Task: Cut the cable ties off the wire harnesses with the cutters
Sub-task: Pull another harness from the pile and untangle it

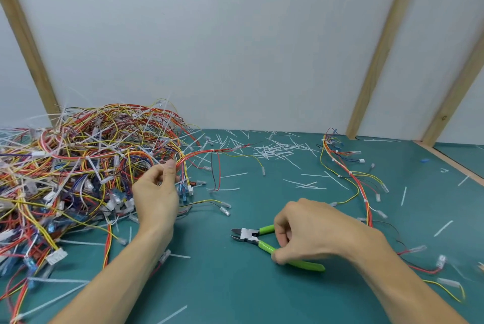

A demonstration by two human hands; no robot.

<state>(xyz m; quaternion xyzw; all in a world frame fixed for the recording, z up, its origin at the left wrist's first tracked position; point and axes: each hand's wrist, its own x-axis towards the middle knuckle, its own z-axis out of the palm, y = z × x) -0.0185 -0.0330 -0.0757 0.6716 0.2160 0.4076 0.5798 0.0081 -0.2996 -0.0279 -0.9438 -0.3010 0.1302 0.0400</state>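
Observation:
A big tangled pile of wire harnesses [78, 161] with white cable ties fills the left of the green mat. My left hand [157, 192] reaches into its right edge and pinches a red-and-yellow harness [199, 154] that trails right across the mat. The green-handled cutters [252, 237] lie on the mat at centre, jaws open and pointing left. My right hand [314, 232] curls round their handles, fingers on the upper and lower grip.
Cut white tie pieces [277, 151] are scattered over the back of the mat. A separate harness [356, 182] lies stretched out on the right. A wooden strip [455, 164] borders the mat's right side; a white wall with wooden battens stands behind.

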